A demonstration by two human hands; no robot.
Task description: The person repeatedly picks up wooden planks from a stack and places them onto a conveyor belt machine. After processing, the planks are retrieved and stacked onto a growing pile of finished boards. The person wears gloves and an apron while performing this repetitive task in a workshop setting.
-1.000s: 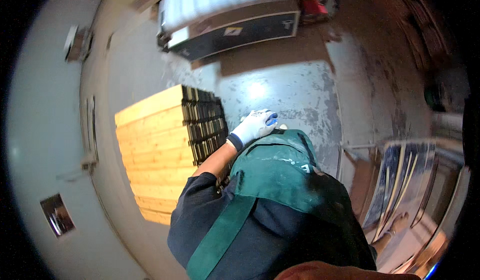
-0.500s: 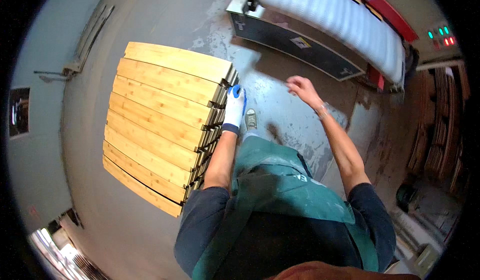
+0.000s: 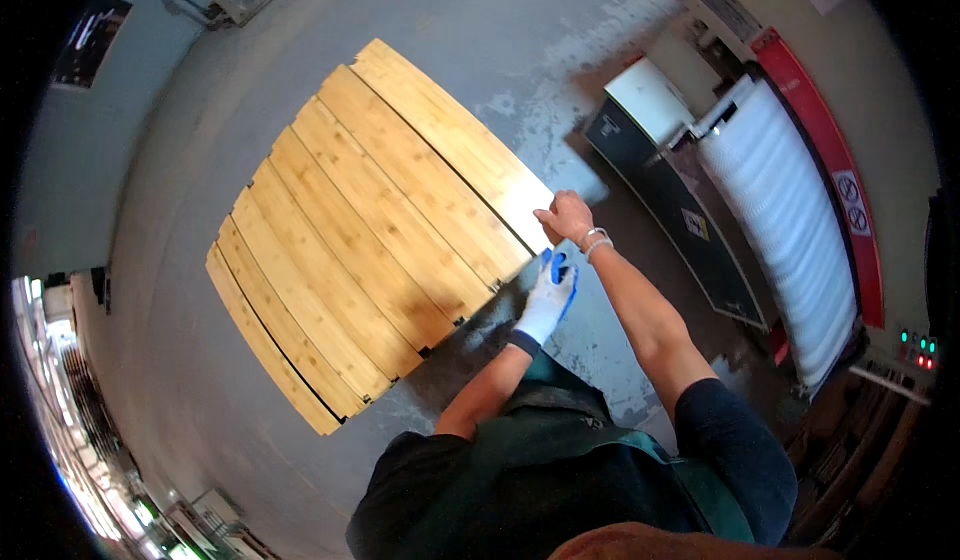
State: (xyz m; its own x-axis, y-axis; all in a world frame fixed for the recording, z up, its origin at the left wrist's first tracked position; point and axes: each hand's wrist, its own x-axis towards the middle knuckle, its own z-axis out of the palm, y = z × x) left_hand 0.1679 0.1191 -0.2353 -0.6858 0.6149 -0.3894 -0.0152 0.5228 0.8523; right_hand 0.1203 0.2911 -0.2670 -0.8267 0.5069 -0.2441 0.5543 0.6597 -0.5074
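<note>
Stack of bamboo-look planks (image 3: 370, 245): ahead and left of body, over grey floor (image 3: 480, 50), support hidden; laid side by side, broad faces up, with thin dark gaps between. Right hand (image 3: 568, 218): bare, at near right corner of outermost plank (image 3: 450, 145), with fingers curled and thumb toward top face; cannot tell whether gripping. Bracelets (image 3: 597, 240) on wrist. Left hand (image 3: 548, 300): in white-and-blue work glove, just below right hand, close to plank ends, with fingers partly bent; cannot tell whether touching or holding anything. Nearer body: dark short sleeves (image 3: 735, 450), green overalls (image 3: 640, 445). To right, apart from stack: machine with white ribbed roller bed (image 3: 785, 230), dark side panel (image 3: 655, 185) with small yellow label (image 3: 695, 224), red beam (image 3: 830, 180) along far side. At right rim: green and red indicator lights (image 3: 918, 348). Upper left: pale wall (image 3: 90, 150) with dark framed panel (image 3: 92, 40). Lower left: bright clutter (image 3: 70, 380), too unclear to name.
</note>
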